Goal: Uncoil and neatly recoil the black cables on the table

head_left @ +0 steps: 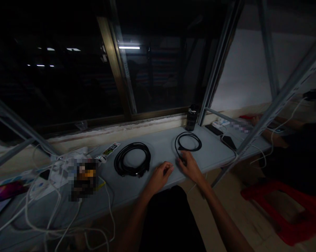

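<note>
Grey tabletop [160,145] supported thin black cable [192,150]; right hand [190,165] met it, pinch indeterminable; left hand [160,176] fingers curled, slightly parted.

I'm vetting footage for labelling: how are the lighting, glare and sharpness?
Head view: dim overall, with bright light strips in the nearly black window; head view: left hand, right hand and larger black cable coil readable though soft; head view: red stool blurred, blocky pixelation at left.
</note>
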Tool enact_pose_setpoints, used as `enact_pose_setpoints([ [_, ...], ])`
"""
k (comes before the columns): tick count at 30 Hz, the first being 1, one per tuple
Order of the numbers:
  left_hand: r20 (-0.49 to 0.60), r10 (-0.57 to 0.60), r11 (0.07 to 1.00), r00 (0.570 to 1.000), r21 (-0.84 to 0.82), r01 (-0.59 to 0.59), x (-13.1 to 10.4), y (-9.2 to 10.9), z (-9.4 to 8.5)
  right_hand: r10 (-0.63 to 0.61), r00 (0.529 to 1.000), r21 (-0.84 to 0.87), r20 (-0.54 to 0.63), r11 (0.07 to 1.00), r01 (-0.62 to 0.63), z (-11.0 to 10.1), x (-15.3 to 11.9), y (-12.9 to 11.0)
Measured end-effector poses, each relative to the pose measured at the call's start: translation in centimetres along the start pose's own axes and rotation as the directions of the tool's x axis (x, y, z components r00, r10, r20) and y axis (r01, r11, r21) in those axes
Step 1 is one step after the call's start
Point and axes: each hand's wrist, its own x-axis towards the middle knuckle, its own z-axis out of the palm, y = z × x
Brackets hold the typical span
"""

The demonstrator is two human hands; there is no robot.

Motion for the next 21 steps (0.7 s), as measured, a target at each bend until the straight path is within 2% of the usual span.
enact_pose_setpoints([
  [3, -0.1, -0.008, 0.989, 0.995, -0.149, -0.007, 0.2, -0.3, 0.3, -0.001, 1.0, 0.154, 0.024, 0.988, -0.003, 1.9, -2.9, -4.5],
  [5, -0.129, -0.04, 0.976, 0.991, -0.216, 0.011, 0.1, -0.4, 0.6, -0.043, 0.998, 0.217, 0.052, 0.976, 0.03, 3.2, -4.9, -7.5],
  [7, -0.142, -0.059, 0.967, 0.988, -0.255, 0.021, -0.1, 0.0, 0.5, -0.102, 0.992, 0.18, 0.076, 0.98, 0.087, 3.6, -6.4, -10.1],
  [9, -0.141, -0.035, 0.966, 0.989, -0.257, -0.003, -0.4, 1.1, 0.0, -0.156, 0.981, 0.047, 0.119, 0.987, 0.151, 2.5, -6.9, -12.3],
  [12, -0.102, 0.043, 0.984, 0.994, -0.169, -0.06, -0.3, 4.6, -1.6, -0.24, 0.957, -0.186, 0.166, 0.945, 0.269, -1.7, -5.2, -15.3],
  [14, -0.039, 0.116, 0.99, 0.992, -0.072, -0.119, 0.5, 8.0, -2.7, -0.328, 0.94, -0.31, 0.092, 0.888, 0.34, -5.5, -2.5, -17.5],
  [16, 0.047, 0.223, 0.974, 0.974, 0.015, -0.224, 1.9, 12.0, -3.5, -0.394, 0.919, -0.43, -0.017, 0.833, 0.349, -9.1, 1.2, -19.4],
  [17, 0.08, 0.279, 0.958, 0.957, 0.041, -0.282, 2.8, 14.1, -3.7, -0.41, 0.912, -0.474, -0.028, 0.808, 0.348, -10.7, 3.1, -20.1],
  [19, 0.122, 0.362, 0.925, 0.924, 0.077, -0.373, 4.9, 18.5, -3.9, -0.422, 0.905, -0.491, 0.046, 0.78, 0.388, -13.4, 6.8, -21.2],
  [21, 0.2, 0.41, 0.884, 0.89, 0.153, -0.442, 7.2, 22.8, -4.1, -0.398, 0.915, -0.482, 0.063, 0.791, 0.377, -15.9, 9.9, -21.7],
])
